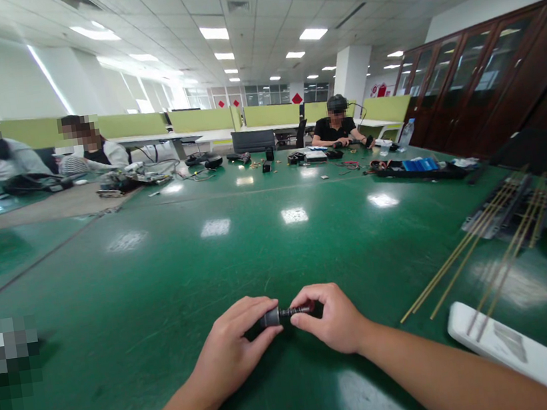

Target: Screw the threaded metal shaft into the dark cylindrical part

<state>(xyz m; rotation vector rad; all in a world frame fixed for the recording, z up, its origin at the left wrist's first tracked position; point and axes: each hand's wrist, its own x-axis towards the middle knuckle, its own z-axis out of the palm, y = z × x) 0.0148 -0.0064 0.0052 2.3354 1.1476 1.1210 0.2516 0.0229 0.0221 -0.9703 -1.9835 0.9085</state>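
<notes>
My left hand [234, 348] and my right hand [333, 318] meet low over the green table [260, 254], just above its surface. Between them is a small dark cylindrical part [282, 314] with a thicker grey end and a thinner shaft. The left fingers pinch the thick end. The right fingers pinch the thin shaft end. Both forearms reach in from the bottom edge.
Several thin brass rods [481, 248] lie at the right, over a dark tray [506, 208] and a white flat device [524, 350]. Three other people sit at the far side among tools and cables [297, 158]. Wooden cabinets [488, 76] line the right wall.
</notes>
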